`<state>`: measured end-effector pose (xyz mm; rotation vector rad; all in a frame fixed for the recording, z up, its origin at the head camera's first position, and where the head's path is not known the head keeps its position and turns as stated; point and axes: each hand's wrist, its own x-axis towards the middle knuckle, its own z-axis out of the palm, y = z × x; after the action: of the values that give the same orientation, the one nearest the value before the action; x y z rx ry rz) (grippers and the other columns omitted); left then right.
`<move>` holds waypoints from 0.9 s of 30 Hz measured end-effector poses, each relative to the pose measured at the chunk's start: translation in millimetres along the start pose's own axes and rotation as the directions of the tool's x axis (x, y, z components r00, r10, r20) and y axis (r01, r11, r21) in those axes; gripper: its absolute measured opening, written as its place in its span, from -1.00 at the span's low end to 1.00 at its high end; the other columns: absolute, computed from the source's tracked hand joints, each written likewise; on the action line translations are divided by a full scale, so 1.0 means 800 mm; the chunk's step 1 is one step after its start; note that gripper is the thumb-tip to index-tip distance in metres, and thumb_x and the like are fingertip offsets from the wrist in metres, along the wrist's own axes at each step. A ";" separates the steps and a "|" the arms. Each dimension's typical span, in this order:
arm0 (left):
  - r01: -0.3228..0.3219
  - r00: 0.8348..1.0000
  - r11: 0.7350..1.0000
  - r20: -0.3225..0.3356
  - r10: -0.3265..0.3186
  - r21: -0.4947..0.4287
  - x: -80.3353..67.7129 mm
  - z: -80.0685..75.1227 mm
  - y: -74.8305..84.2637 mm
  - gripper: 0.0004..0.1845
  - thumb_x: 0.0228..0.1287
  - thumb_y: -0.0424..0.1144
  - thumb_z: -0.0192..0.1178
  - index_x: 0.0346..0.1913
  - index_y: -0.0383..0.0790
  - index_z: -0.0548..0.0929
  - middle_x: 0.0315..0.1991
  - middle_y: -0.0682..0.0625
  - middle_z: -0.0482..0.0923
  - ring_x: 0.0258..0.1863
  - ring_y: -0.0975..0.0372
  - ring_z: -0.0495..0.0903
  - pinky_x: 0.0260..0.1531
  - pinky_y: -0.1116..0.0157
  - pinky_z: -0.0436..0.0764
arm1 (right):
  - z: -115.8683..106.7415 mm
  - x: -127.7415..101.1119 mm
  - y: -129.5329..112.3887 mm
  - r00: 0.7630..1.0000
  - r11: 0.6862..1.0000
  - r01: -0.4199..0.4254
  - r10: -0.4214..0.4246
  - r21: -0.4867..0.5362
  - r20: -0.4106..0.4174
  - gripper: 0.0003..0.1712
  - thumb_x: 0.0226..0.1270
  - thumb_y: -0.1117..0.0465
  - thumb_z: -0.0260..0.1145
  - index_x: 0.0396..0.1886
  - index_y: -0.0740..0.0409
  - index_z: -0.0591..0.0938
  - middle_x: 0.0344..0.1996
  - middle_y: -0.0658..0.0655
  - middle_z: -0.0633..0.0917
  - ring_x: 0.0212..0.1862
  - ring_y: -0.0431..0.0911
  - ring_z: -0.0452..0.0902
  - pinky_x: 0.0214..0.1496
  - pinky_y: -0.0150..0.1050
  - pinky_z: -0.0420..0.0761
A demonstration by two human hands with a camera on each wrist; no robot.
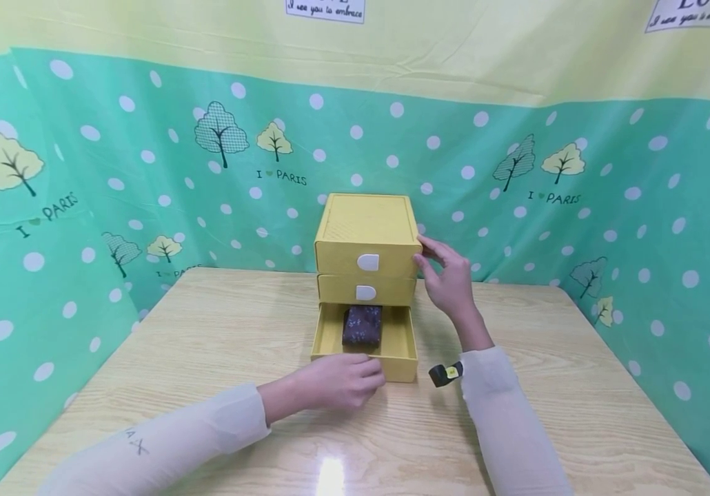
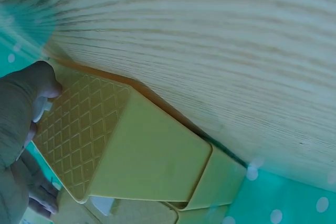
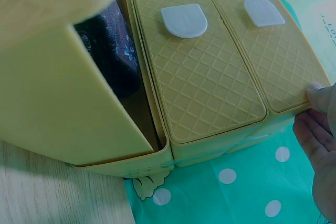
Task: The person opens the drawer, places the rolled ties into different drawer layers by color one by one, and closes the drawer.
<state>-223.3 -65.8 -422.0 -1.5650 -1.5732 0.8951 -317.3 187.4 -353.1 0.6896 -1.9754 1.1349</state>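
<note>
A yellow three-drawer cabinet (image 1: 365, 234) stands at the table's far middle. Its bottom drawer (image 1: 400, 344) is pulled out and holds a dark patterned block (image 1: 362, 325), which also shows in the right wrist view as a dark patterned block (image 3: 113, 51). My left hand (image 1: 364, 375) is at the drawer's front; in the left wrist view its thumb (image 2: 37, 80) and fingers pinch the white handle tab on the diamond-patterned drawer front (image 2: 84, 129). My right hand (image 1: 429, 262) rests with straight fingers against the cabinet's upper right side, and its thumb tip (image 3: 316, 92) touches the top drawer's corner.
The wooden table (image 1: 206, 358) runs wide on both sides of the cabinet. A green dotted cloth backdrop (image 1: 113, 158) closes in the back and both sides. The upper two drawers are pushed in, each with a white handle (image 1: 367, 262). A black wrist camera (image 1: 446, 373) sits on my right wrist.
</note>
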 end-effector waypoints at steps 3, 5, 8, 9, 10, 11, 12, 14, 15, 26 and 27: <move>0.012 1.000 1.000 -0.005 -0.012 -0.007 -0.001 0.003 -0.001 -0.86 0.34 -0.23 0.26 -0.16 0.09 0.78 -0.09 0.19 0.59 -0.10 0.30 0.52 -0.09 0.44 0.57 | 0.000 0.000 0.001 1.000 1.000 -0.001 0.001 0.000 -0.003 -0.55 0.39 0.37 0.37 0.26 0.33 0.62 0.09 0.30 0.71 0.06 0.11 0.70 0.19 -0.08 0.68; 0.015 1.000 1.000 -0.008 -0.015 -0.006 -0.001 0.005 -0.002 -0.85 0.33 -0.25 0.27 -0.17 0.09 0.78 -0.09 0.18 0.59 -0.10 0.30 0.52 -0.11 0.44 0.57 | 0.000 0.000 0.001 1.000 1.000 -0.002 0.002 0.001 -0.004 -0.55 0.39 0.37 0.37 0.26 0.33 0.62 0.09 0.30 0.71 0.06 0.10 0.70 0.19 -0.08 0.68; 0.016 1.000 1.000 -0.012 -0.016 0.005 0.000 0.008 -0.002 -0.83 0.32 -0.28 0.27 -0.18 0.09 0.77 -0.10 0.18 0.58 -0.12 0.29 0.52 -0.13 0.45 0.56 | 0.000 -0.001 0.002 1.000 1.000 -0.003 0.003 0.003 -0.004 -0.55 0.38 0.38 0.37 0.26 0.33 0.62 0.08 0.30 0.71 0.06 0.10 0.70 0.19 -0.09 0.68; 0.016 1.000 1.000 -0.013 -0.016 0.005 0.000 0.009 -0.003 -0.83 0.32 -0.29 0.26 -0.18 0.09 0.77 -0.10 0.18 0.58 -0.12 0.29 0.51 -0.14 0.45 0.55 | 0.000 -0.001 0.002 1.000 1.000 -0.004 0.004 0.005 -0.005 -0.55 0.38 0.38 0.38 0.25 0.34 0.62 0.08 0.30 0.71 0.06 0.10 0.70 0.19 -0.09 0.68; 0.016 1.000 1.000 -0.013 -0.016 0.006 0.001 0.010 -0.003 -0.82 0.33 -0.30 0.25 -0.18 0.09 0.77 -0.11 0.18 0.58 -0.13 0.29 0.51 -0.15 0.45 0.55 | 0.000 -0.001 0.002 1.000 1.000 -0.004 0.004 0.006 -0.006 -0.55 0.38 0.38 0.38 0.25 0.33 0.62 0.08 0.30 0.71 0.06 0.10 0.70 0.19 -0.09 0.68; 0.018 1.000 1.000 -0.015 -0.018 0.008 0.001 0.011 -0.003 -0.81 0.33 -0.31 0.24 -0.19 0.09 0.77 -0.11 0.18 0.58 -0.13 0.29 0.50 -0.17 0.45 0.54 | 0.000 -0.001 0.002 1.000 1.000 -0.003 0.003 0.008 -0.006 -0.55 0.38 0.38 0.38 0.25 0.33 0.62 0.09 0.29 0.71 0.06 0.10 0.70 0.19 -0.09 0.68; 0.018 1.000 1.000 -0.017 -0.018 0.012 0.001 0.012 -0.004 -0.81 0.34 -0.31 0.23 -0.19 0.09 0.76 -0.11 0.18 0.58 -0.14 0.29 0.50 -0.18 0.45 0.54 | 0.000 -0.001 0.003 1.000 1.000 -0.002 0.002 0.006 -0.007 -0.55 0.38 0.38 0.38 0.25 0.33 0.62 0.08 0.29 0.72 0.06 0.10 0.70 0.19 -0.09 0.68; 0.022 0.999 1.000 -0.025 -0.021 0.007 0.001 0.015 -0.005 -0.80 0.34 -0.32 0.21 -0.21 0.09 0.76 -0.13 0.18 0.58 -0.15 0.28 0.50 -0.20 0.45 0.53 | 0.000 -0.001 0.003 1.000 1.000 0.003 -0.003 0.007 -0.007 -0.55 0.38 0.38 0.38 0.25 0.34 0.62 0.08 0.29 0.72 0.06 0.10 0.70 0.19 -0.09 0.68; 0.023 0.999 1.000 -0.029 -0.022 0.009 0.001 0.016 -0.005 -0.79 0.34 -0.33 0.20 -0.22 0.09 0.76 -0.14 0.18 0.57 -0.16 0.28 0.49 -0.21 0.45 0.53 | 0.000 0.000 0.003 1.000 1.000 0.005 -0.005 0.007 -0.008 -0.55 0.38 0.38 0.38 0.25 0.34 0.62 0.08 0.29 0.72 0.06 0.10 0.70 0.19 -0.08 0.68; 0.029 0.999 0.999 -0.043 -0.028 0.014 0.001 0.026 -0.010 -0.82 0.35 -0.31 0.23 -0.27 0.10 0.74 -0.15 0.17 0.56 -0.17 0.27 0.49 -0.22 0.45 0.52 | 0.001 0.001 0.002 1.000 1.000 0.016 -0.016 0.011 -0.009 -0.55 0.37 0.39 0.38 0.25 0.33 0.63 0.08 0.30 0.71 0.05 0.11 0.70 0.18 -0.07 0.68; 0.029 0.999 0.999 -0.040 -0.028 0.015 0.001 0.026 -0.010 -0.83 0.35 -0.30 0.24 -0.27 0.10 0.74 -0.15 0.17 0.56 -0.16 0.27 0.49 -0.22 0.45 0.52 | 0.001 0.001 0.002 1.000 1.000 0.016 -0.016 0.011 -0.010 -0.55 0.38 0.38 0.38 0.25 0.33 0.63 0.08 0.30 0.71 0.05 0.11 0.70 0.18 -0.06 0.68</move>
<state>-245.6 -64.8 -425.2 -1.5368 -1.5532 0.8533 -319.2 187.6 -353.8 0.7035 -1.9537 1.1385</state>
